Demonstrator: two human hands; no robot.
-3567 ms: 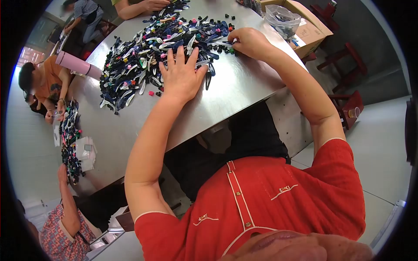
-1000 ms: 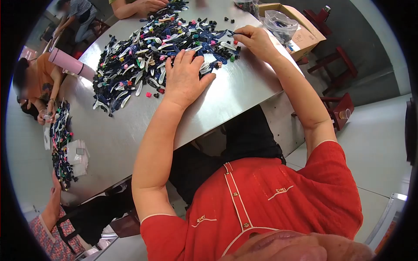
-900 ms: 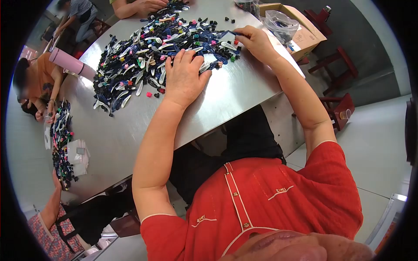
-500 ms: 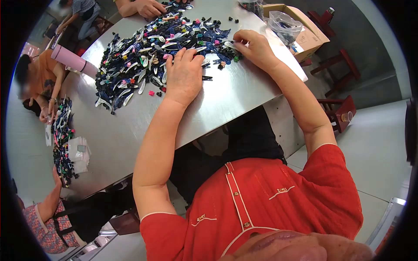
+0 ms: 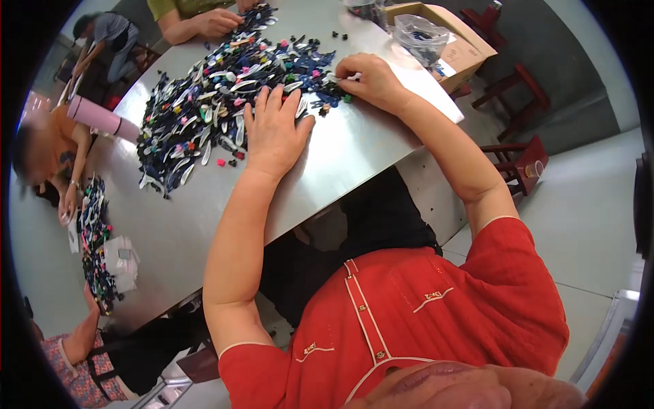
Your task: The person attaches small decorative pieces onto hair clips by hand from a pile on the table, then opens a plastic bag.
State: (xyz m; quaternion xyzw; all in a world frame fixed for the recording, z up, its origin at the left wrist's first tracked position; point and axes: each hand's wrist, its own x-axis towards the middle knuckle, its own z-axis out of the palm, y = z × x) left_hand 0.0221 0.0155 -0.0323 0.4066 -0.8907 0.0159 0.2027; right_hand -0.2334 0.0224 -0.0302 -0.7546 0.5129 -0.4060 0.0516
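Note:
A large heap of mixed hair clips (image 5: 204,116), mostly dark blue, black and silvery white with small coloured pieces, covers the far side of the metal table. My left hand (image 5: 276,136) lies palm down at the heap's near edge, fingers spread and thumb out to the side. Some clips under its fingertips are partly hidden. At the heap's right end, my right hand (image 5: 375,83) has thumb and fingers pinched together on a pale hair clip (image 5: 332,78), mostly covered by the fingertips. A few loose clips lie just below it.
Across the table (image 5: 204,238) another person's hand (image 5: 219,22) works at the heap. A pink bottle (image 5: 95,114) stands left, near a second clip pile (image 5: 95,238) with plastic bags (image 5: 121,262) and co-workers' hands. A cardboard box (image 5: 470,54) and a clear bag (image 5: 419,34) sit right.
The view has shifted, so the table scene appears farther left. My left thumb has spread away from the fingers. My right hand stays at the heap's right end.

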